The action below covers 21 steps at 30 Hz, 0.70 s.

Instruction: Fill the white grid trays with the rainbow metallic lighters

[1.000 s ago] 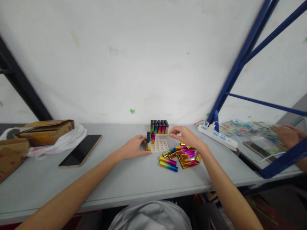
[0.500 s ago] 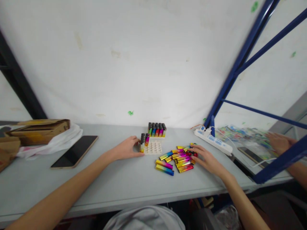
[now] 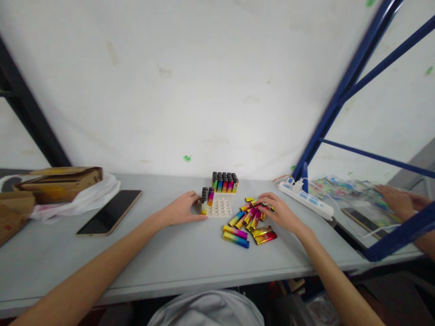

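A white tray (image 3: pixel 220 209) with round holes lies on the table, and a few black-topped lighters (image 3: pixel 204 201) stand upright along its left side. My left hand (image 3: pixel 183 209) grips that side, thumb at the near corner and fingers curled behind. Several shiny gradient-coloured lighters (image 3: pixel 249 218) lie loose in a pile to the right of the tray. Over the pile's far right part rests my right hand (image 3: pixel 278 213), fingers stretched and apart, touching the lighters; its fingertips partly hide what is beneath. Two lighters (image 3: pixel 235 236) lie side by side at the pile's near left.
A second tray full of upright lighters (image 3: pixel 224 182) stands behind, near the wall. On the left are a phone (image 3: pixel 110 213), a cardboard box (image 3: pixel 63 184) and a white plastic bag (image 3: pixel 105 190). A power strip (image 3: pixel 306 200) and blue frame border the right; another person's hands (image 3: pixel 396 201) are beyond.
My right hand has moved left across the pile, and some lighters under it have shifted and turned. My left hand stays at the tray. The whole view has shifted slightly.
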Tool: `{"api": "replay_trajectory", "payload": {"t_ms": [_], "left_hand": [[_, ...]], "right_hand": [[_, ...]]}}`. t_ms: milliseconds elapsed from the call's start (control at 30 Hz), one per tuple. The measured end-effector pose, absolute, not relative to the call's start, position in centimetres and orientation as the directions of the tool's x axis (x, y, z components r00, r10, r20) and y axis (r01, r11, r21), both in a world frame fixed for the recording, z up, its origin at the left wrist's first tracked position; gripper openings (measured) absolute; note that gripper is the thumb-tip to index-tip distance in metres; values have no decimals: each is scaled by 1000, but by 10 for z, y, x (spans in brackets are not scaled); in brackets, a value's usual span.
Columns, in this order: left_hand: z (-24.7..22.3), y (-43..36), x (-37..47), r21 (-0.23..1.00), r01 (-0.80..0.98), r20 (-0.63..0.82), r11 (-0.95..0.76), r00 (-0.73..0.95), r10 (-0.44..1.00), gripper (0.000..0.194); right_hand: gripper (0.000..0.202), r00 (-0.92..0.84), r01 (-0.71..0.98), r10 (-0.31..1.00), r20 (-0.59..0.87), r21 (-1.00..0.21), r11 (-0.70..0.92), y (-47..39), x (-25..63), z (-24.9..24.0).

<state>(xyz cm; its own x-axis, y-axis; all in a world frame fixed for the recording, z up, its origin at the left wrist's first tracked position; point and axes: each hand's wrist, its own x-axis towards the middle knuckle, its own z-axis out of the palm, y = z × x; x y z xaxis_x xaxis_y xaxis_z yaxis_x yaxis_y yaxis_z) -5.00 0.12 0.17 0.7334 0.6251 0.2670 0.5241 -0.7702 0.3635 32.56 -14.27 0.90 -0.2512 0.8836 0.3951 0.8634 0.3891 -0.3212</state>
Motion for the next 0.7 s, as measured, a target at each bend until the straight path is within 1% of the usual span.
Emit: {"api": "replay_trajectory", "payload": {"t_ms": [100, 167, 233, 300, 367, 433, 533, 633, 700], "left_hand": [[1, 1, -50, 367, 520, 264, -771, 737, 622, 57], [2, 0, -50, 362, 527, 252, -769, 739, 625, 59], [3, 0, -50, 348, 533, 241, -771, 744, 623, 60], [4, -1, -50, 337, 530, 244, -778, 750, 616, 62], [4, -2, -50, 338, 525, 249, -781, 750, 612, 62], [4, -2, -51, 341, 525, 249, -780, 749, 613, 62], [4, -2, -51, 328, 531, 237, -782, 755, 612, 62], [4, -1, -50, 320, 536, 232, -781, 755, 613, 62], [4, -1, -50, 318, 537, 228, -781, 757, 613, 63]], "right_hand": [[27, -368, 805, 876, 312, -364, 468, -152, 319, 17], [33, -406, 800, 877, 259, -363, 477, -155, 315, 17], [35, -389, 818, 885, 256, -346, 459, -154, 313, 15], [29, -370, 828, 888, 272, -337, 448, -150, 312, 12], [23, -383, 816, 884, 269, -350, 460, -146, 311, 12], [24, -404, 797, 880, 252, -375, 473, -144, 311, 14], [31, -363, 797, 896, 256, -413, 441, -141, 313, 21], [42, -274, 798, 923, 271, -472, 376, -137, 314, 24], [50, -208, 795, 928, 310, -499, 345, -130, 313, 25]]}}
